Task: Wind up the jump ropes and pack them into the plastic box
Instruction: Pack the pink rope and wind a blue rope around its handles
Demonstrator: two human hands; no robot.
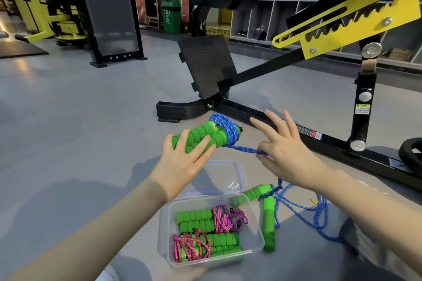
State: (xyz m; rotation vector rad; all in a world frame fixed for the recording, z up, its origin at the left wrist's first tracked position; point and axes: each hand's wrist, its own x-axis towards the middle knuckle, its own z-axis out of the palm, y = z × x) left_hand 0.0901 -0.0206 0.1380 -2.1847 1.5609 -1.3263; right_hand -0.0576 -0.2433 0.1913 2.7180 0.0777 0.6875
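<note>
Left hand (182,162) grips green handles (198,137), axis up-right; right hand (283,150) pinches blue cord tail (244,149) beside them. Plastic box (164,223) below, nearer left hand

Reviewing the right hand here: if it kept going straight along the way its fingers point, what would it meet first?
Most likely the bench's black base rail. The right hand, pinching the blue rope, has its straight fingers aimed up and left, overlapping that rail in the picture. Depth is unclear, so it might pass above it.
</note>
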